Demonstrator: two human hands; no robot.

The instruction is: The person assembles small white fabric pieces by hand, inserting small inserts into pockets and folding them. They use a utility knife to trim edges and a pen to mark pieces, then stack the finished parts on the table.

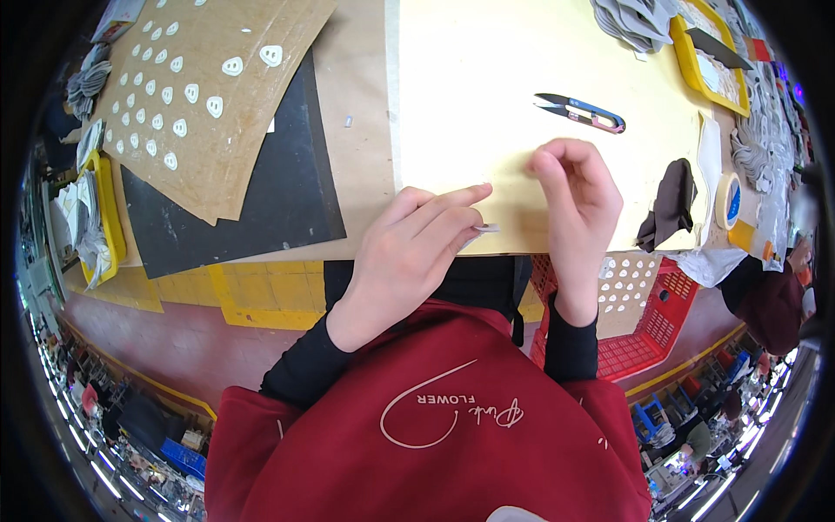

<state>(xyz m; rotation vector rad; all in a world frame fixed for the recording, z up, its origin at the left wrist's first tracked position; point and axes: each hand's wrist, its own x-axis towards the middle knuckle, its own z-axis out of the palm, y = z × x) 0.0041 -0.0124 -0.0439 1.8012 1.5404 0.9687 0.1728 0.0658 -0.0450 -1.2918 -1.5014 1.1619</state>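
At centre, the left hand [402, 248] pinches a small grey piece [490, 228]; the right hand [587, 204], apart, curls fingertips toward thumb, contents unclear. This piece seems unfinished; upper left, many white shapes [215, 107] dot a brown sheet [228, 165], apparently unused.

Snips [572, 110] lie beyond the right hand [581, 196], left of the tape roll [722, 205].

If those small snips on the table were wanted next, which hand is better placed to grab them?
Probably the right hand: it is nearer, just below the snips in the picture, and no object shows in it. The left hand is farther off and holds a small grey piece.
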